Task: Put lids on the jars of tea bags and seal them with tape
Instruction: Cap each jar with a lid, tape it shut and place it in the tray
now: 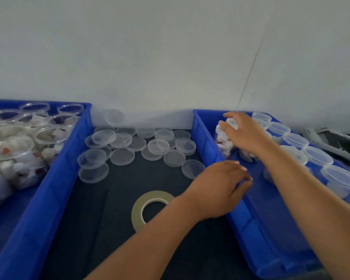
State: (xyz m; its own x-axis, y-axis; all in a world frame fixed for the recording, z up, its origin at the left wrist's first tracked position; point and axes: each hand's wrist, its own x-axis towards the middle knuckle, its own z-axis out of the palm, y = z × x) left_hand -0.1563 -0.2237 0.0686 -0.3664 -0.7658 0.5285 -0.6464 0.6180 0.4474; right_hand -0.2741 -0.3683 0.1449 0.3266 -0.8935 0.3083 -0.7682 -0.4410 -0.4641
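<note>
My right hand [243, 132] reaches into the right blue bin [205, 138] and grips a lidded jar of tea bags [223, 138] from above, fingers curled round its top. My left hand [220, 184] hovers over that bin's left rim, fingers loosely curled and holding nothing. A roll of clear tape [148, 205] lies flat on the dark table, partly hidden by my left forearm. Several clear lids [141, 147] lie scattered on the table between the bins. Open jars of tea bags [22, 146] fill the left blue bin [59, 172].
Several lidded jars [303, 146] stand in a row along the right bin's far side. One lid [114, 117] leans against the white wall behind the table. A grey object [335, 144] lies past the right bin.
</note>
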